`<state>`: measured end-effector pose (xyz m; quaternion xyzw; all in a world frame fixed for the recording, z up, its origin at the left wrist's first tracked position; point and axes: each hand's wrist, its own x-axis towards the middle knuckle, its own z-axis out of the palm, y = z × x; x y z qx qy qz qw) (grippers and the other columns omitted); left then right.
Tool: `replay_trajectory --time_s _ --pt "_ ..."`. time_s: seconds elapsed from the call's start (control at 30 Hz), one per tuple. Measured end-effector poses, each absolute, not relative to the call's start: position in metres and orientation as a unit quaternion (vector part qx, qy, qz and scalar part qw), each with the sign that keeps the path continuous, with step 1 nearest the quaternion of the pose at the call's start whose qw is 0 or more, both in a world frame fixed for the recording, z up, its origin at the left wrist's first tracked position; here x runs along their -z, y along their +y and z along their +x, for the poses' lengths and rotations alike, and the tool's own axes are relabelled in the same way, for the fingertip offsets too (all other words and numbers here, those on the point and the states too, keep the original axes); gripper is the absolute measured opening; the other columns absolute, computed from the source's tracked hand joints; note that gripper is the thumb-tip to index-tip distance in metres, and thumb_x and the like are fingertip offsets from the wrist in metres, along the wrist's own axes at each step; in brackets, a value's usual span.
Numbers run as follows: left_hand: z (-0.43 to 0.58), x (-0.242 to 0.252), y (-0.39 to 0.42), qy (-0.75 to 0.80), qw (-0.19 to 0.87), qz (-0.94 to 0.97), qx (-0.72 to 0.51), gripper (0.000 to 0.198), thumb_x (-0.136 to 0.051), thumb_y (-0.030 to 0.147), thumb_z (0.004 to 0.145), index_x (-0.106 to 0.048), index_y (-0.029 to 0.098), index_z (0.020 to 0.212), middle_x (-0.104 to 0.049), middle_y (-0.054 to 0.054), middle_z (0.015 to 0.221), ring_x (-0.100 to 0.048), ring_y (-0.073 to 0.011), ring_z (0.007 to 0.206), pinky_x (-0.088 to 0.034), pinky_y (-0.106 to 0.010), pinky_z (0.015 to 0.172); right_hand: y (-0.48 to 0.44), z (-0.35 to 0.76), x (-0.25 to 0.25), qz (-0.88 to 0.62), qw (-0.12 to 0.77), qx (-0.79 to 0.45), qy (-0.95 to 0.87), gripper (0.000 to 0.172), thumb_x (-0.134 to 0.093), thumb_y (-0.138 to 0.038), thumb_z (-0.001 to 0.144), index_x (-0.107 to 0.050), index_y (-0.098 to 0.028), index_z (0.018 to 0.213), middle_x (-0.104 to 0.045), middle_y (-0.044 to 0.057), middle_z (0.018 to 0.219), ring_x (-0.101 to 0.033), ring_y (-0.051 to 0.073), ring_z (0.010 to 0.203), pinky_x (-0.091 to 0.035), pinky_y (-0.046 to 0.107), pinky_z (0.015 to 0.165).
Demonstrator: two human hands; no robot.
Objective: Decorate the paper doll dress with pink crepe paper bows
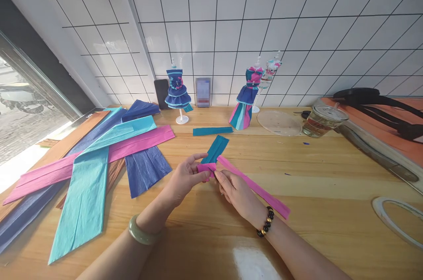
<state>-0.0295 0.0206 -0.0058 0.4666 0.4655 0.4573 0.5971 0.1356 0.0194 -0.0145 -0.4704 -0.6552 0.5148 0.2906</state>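
A small folded piece of pink crepe paper (pixel 205 167) is pinched between the thumb and fingers of my left hand (pixel 187 178). Across its right end runs a thin dark strip, too small to make out well. My right hand (pixel 235 189) has its fingertips closed on that strip, at the edge of the pink piece. Just beyond my hands lies a short teal crepe paper strip (pixel 217 148), partly hidden by them. A long pink strip (pixel 261 189) passes behind my right hand and wrist. Farther back lies another teal strip (pixel 213 131).
Long crepe paper strips, including a light blue one (pixel 89 196), overlap on the left. Small dress forms in paper dresses (pixel 178 90) (pixel 249 95) stand by the tiled wall near a phone (pixel 203 93). A lidded cup (pixel 322 121) and a white ring (pixel 393 222) are right.
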Motion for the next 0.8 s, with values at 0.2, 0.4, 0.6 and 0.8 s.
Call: replay_trajectory --time_s 0.2,0.4,0.6,0.8 --pt "-0.0297 0.0054 0.0206 0.461 0.598 0.468 -0.459 0.051 -0.068 0.022 0.068 -0.05 0.016 0.115 -0.067 -0.005 0.084 -0.056 -0.0121 0.064 -0.043 -0.028 0.068 0.0191 0.1359 0.0128 -0.476 0.285 -0.519 -0.65 0.043 -0.033 -0.055 0.087 -0.047 -0.019 0.069 -0.035 -0.005 0.054 -0.032 0.008 0.046 -0.029 0.021 0.043" --pt "-0.0308 0.0063 0.02 0.469 0.593 0.468 -0.458 0.053 -0.069 0.024 0.065 -0.051 0.017 0.114 -0.068 -0.005 0.083 -0.057 -0.0125 0.065 -0.044 -0.027 0.067 0.0199 0.1358 0.014 -0.478 0.284 -0.517 -0.65 0.043 -0.033 -0.055 0.087 -0.045 -0.019 0.067 -0.037 -0.005 0.054 -0.033 0.008 0.045 -0.029 0.021 0.042" --pt "-0.0313 0.008 0.0209 0.457 0.601 0.465 -0.463 0.052 -0.07 0.023 0.065 -0.051 0.016 0.114 -0.068 -0.006 0.086 -0.057 -0.0125 0.066 -0.045 -0.028 0.069 0.0197 0.1365 0.0146 -0.474 0.283 -0.517 -0.654 0.042 -0.032 -0.054 0.088 -0.045 -0.019 0.068 -0.037 -0.005 0.054 -0.033 0.008 0.045 -0.028 0.021 0.043" --pt "-0.0308 0.006 0.0208 0.449 0.605 0.466 -0.464 0.052 -0.069 0.023 0.067 -0.05 0.017 0.114 -0.068 -0.006 0.084 -0.057 -0.013 0.066 -0.044 -0.028 0.069 0.0187 0.1364 0.0127 -0.471 0.282 -0.525 -0.65 0.041 -0.032 -0.054 0.088 -0.045 -0.019 0.069 -0.034 -0.006 0.054 -0.032 0.009 0.046 -0.027 0.021 0.043"
